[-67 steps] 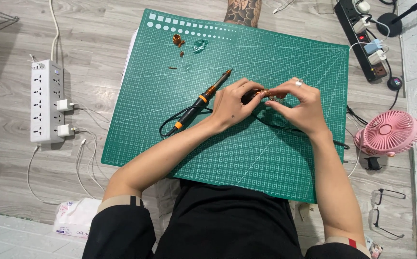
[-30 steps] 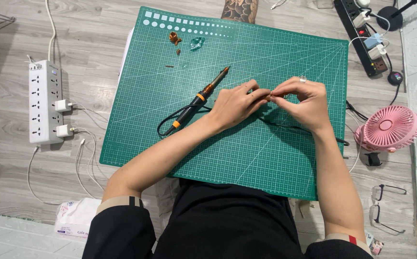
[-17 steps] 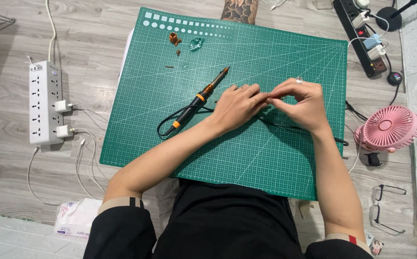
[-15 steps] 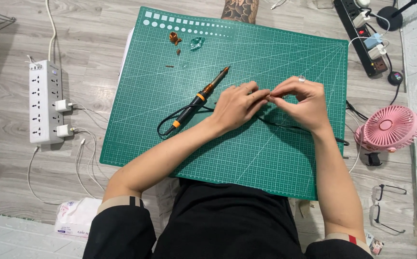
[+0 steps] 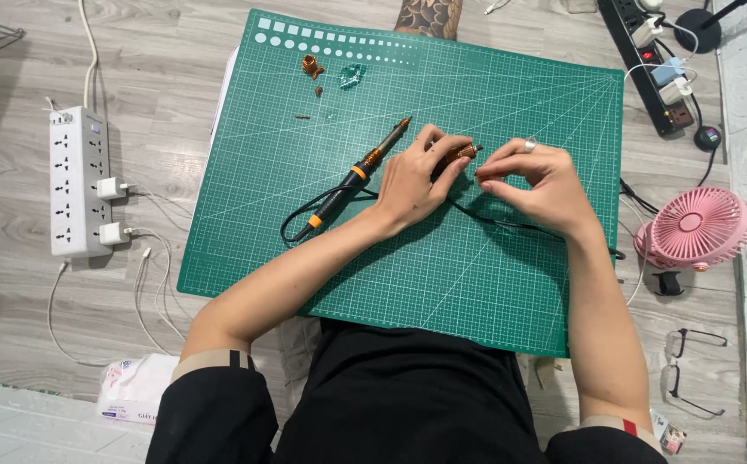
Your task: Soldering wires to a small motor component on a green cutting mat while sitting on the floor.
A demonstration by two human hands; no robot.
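Hands: left (image 5: 416,176) pinches small coppery plug (image 5: 462,154); right (image 5: 535,182) fingertips pinched near its tip.

One head-worn camera looks steeply down, fairly near, over the green cutting mat (image 5: 442,258).

The person wears a black top with short sleeves that end above the elbows, each hemmed by a pale beige band. The band on the right sleeve, lower right of the frame, carries a small red patch. The forearms are bare. The right hand (image 5: 535,179) bears a silver ring on one finger; the left hand (image 5: 415,178) is bare.
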